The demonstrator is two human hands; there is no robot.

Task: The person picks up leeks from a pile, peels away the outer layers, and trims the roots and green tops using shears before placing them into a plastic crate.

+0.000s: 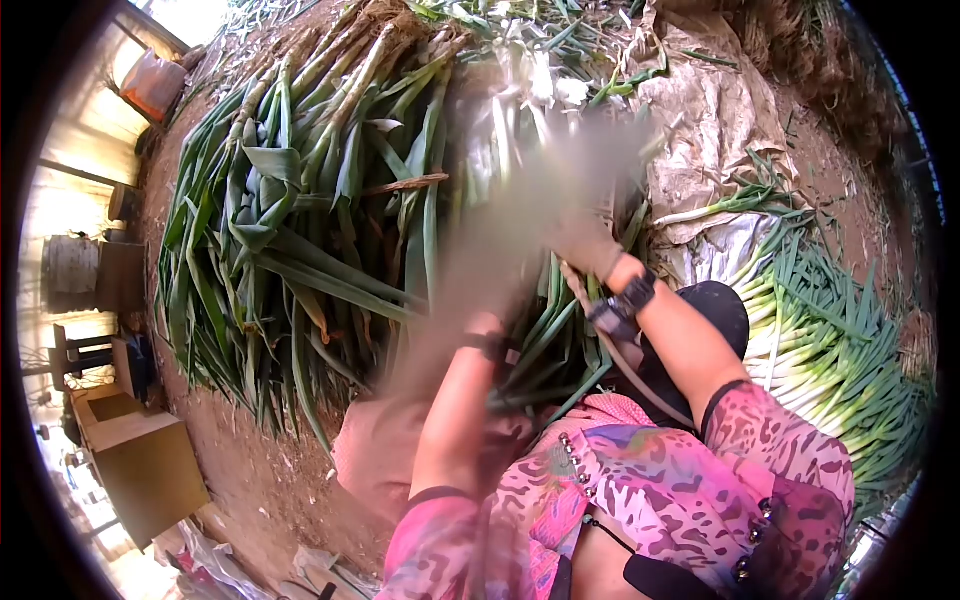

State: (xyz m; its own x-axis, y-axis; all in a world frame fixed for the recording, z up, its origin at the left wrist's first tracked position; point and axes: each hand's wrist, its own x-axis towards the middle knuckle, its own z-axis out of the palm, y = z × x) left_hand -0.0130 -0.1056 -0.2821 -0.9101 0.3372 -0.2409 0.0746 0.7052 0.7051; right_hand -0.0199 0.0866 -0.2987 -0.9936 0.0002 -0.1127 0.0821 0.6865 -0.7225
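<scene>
1. You are holding both hands forward over a bunch of green onions (545, 345). It is sitting between your forearms, just in front of your patterned top (660, 480).
2. Your left hand (480, 290) is sitting at the left side of the bunch, with a dark band at the wrist. A blur is covering the fingers, so I cannot tell whether they are spreading wide or closing.
3. Your right hand (583, 245) is resting at the bunch's far end, with a black strap around the wrist. Its fingers are blurring out too, so I cannot tell their grip.
4. A big heap of leafy onions (300, 200) is lying on the dirt ground (250, 470) toward its left edge, roots pointing away from you.
5. A second pile of white-stalked onions (830, 350) is lying toward the ground's right edge, beside pale sheeting (700, 110) that is reaching to the far edge.
6. A cardboard box (140, 460) is standing at the ground's near left corner, well apart from both hands.
</scene>
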